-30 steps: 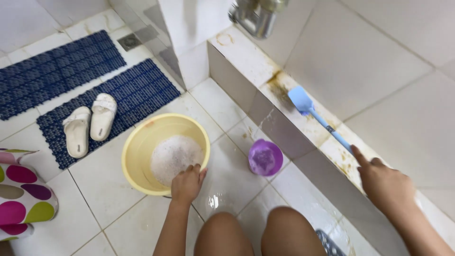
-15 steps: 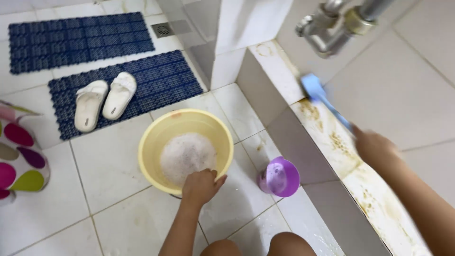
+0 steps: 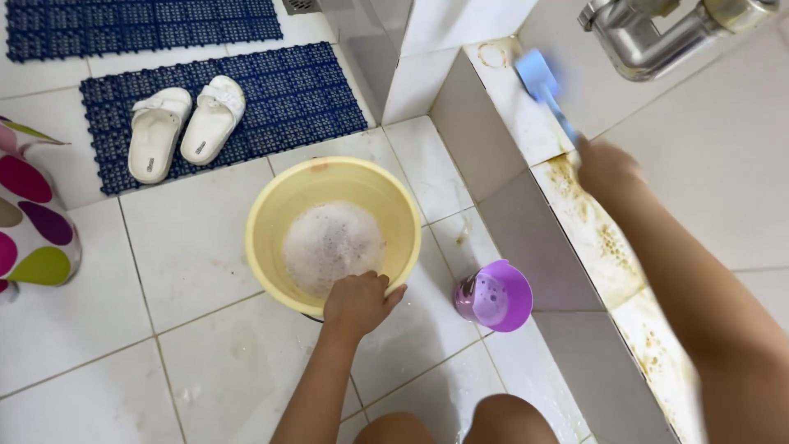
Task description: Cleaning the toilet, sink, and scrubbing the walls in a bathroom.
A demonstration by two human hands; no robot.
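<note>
Left hand (image 3: 357,302) rests on the near rim of the yellow basin (image 3: 271,215), fingers curled over the edge and gripping it. The basin sits on the white tiled floor (image 3: 148,329) and holds foamy, soapy water (image 3: 333,245).

Right hand (image 3: 606,168) is extended to the stained ledge (image 3: 596,238) on the right, fingers closed around the handle of a blue brush (image 3: 538,78). The brush head lies at the far end of the ledge; both hand and brush are blurred, so the exact contact with the surface cannot be told.

A small purple cup (image 3: 496,294) stands on the floor just beside the ledge wall, right of the basin and apart from it. A metal tap (image 3: 657,33) projects above the ledge at far right. A pair of white slippers (image 3: 185,123) lies on a blue floor mat (image 3: 271,90) at far left. A spotted bag (image 3: 29,222) stands at the left edge.

Risks, as judged:
- The floor near the basin looks wet; kneeling or shifting weight there could cause a slip.
- A pull on the gripped rim could tip the basin and spill the suds.
- The purple cup stands close under the ledge; dirt or a dropped brush could fall into it or knock it over.
- The tap overhangs the working arm and could be struck.
</note>
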